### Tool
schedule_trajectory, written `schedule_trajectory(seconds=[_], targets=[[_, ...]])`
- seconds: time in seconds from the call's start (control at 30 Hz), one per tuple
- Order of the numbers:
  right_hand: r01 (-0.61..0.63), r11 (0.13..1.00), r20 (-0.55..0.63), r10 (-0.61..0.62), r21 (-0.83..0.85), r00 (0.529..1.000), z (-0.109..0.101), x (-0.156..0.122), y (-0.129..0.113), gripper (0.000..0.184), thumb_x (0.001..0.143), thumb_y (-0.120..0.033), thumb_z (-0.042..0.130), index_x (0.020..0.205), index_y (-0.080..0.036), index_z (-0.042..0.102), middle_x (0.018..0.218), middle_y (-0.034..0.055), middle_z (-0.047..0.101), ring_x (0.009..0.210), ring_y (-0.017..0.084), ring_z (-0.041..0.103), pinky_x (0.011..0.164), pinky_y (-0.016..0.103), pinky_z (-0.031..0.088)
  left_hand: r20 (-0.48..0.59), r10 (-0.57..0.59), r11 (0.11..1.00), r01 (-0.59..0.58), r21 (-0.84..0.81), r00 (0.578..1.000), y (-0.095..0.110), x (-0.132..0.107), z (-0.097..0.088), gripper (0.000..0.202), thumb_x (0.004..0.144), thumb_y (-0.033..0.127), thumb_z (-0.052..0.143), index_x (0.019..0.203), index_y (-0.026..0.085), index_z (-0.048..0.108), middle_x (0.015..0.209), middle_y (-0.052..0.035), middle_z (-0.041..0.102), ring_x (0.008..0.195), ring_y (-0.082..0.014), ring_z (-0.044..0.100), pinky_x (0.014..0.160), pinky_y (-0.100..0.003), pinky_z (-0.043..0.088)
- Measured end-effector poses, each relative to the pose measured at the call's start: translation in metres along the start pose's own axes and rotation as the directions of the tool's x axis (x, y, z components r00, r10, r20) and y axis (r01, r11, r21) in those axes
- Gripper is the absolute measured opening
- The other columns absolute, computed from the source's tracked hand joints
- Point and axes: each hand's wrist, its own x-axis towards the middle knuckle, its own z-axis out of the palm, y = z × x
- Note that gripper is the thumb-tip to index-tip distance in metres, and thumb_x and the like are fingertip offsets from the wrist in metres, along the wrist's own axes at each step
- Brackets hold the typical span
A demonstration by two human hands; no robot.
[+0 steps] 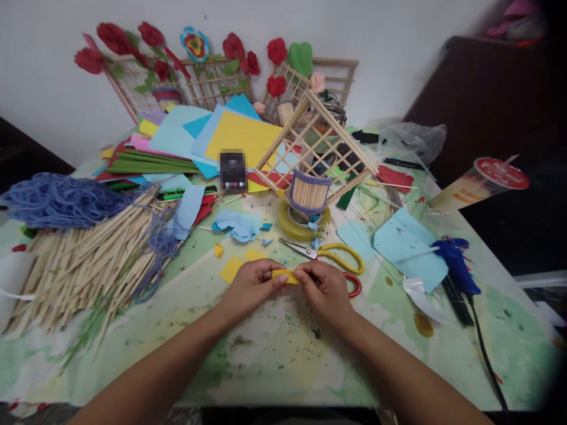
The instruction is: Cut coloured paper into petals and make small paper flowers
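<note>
My left hand [253,284] and my right hand [325,289] meet at the table's middle. Both pinch a small strip of yellow paper [287,275] between thumbs and fingertips, one hand at each end. Yellow paper scraps [233,268] lie just left of my left hand. Yellow-handled scissors [330,252] rest on the table right behind my right hand, with a red handle [353,284] poking out beside it.
A heap of wooden sticks [84,265] with blue yarn [57,199] fills the left. Coloured paper sheets [199,139] and a stick lattice [316,147] lie behind. A tape roll [301,227], blue glue gun [456,265] and lidded cup [482,183] are to the right.
</note>
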Motion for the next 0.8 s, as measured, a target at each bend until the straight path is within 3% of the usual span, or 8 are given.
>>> schedule_trajectory(seconds=[0.23, 0.37, 0.5, 0.63, 0.8], targets=[[-0.027, 1.000, 0.005, 0.027, 0.011, 1.000, 0.0004, 0.0000, 0.0007, 0.015, 0.083, -0.021, 0.055, 0.074, -0.018, 0.066, 0.065, 0.0011, 0.065, 0.061, 0.013, 0.057, 0.059, 0.024, 0.042, -0.011, -0.029, 1.000, 0.029, -0.001, 1.000, -0.0005, 0.0007, 0.0010, 0.032, 0.070, 0.043, 0.067, 0.080, 0.013, 0.062, 0.057, -0.0025, 0.066, 0.054, -0.0129, 0.063, 0.052, -0.022, 0.048], [-0.156, 0.985, 0.072, 0.151, 0.071, 0.986, -0.0005, 0.0030, 0.0027, 0.019, 0.083, -0.029, 0.054, 0.074, -0.017, 0.065, 0.063, 0.0017, 0.063, 0.058, 0.013, 0.055, 0.056, 0.024, 0.041, -0.028, -0.040, 0.999, 0.039, -0.012, 0.999, -0.0001, 0.0002, 0.0020, 0.032, 0.071, 0.041, 0.067, 0.082, 0.012, 0.062, 0.057, -0.0031, 0.066, 0.055, -0.0140, 0.064, 0.053, -0.023, 0.048], [-0.306, 0.932, 0.195, 0.269, 0.196, 0.943, -0.0005, 0.0037, 0.0021, 0.028, 0.075, -0.041, 0.061, 0.083, -0.014, 0.063, 0.061, 0.0001, 0.059, 0.053, 0.011, 0.050, 0.047, 0.022, 0.037, -0.064, -0.020, 1.000, 0.018, -0.023, 0.998, 0.0004, -0.0009, 0.0034, 0.030, 0.069, 0.040, 0.067, 0.079, 0.012, 0.062, 0.056, -0.0014, 0.065, 0.051, -0.0125, 0.060, 0.050, -0.022, 0.047], [-0.357, 0.921, 0.259, 0.311, 0.154, 0.915, 0.0011, 0.0014, -0.0017, 0.024, 0.069, -0.037, 0.068, 0.072, -0.014, 0.063, 0.057, -0.0020, 0.055, 0.050, 0.009, 0.044, 0.044, 0.020, 0.032, -0.061, 0.001, 1.000, -0.001, 0.003, 0.998, 0.0015, -0.0041, 0.0058, 0.026, 0.069, 0.038, 0.067, 0.079, 0.013, 0.063, 0.053, 0.0015, 0.061, 0.046, -0.0102, 0.055, 0.045, -0.020, 0.041], [-0.433, 0.866, 0.277, 0.365, 0.250, 0.889, 0.0025, 0.0004, -0.0026, 0.025, 0.071, -0.037, 0.065, 0.060, -0.014, 0.061, 0.049, -0.0029, 0.051, 0.045, 0.008, 0.040, 0.042, 0.020, 0.028, -0.036, -0.033, 0.997, 0.031, -0.073, 0.999, 0.0039, -0.0069, 0.0084, 0.028, 0.067, 0.038, 0.068, 0.079, 0.014, 0.063, 0.056, 0.0007, 0.063, 0.049, -0.0113, 0.057, 0.049, -0.021, 0.045]])
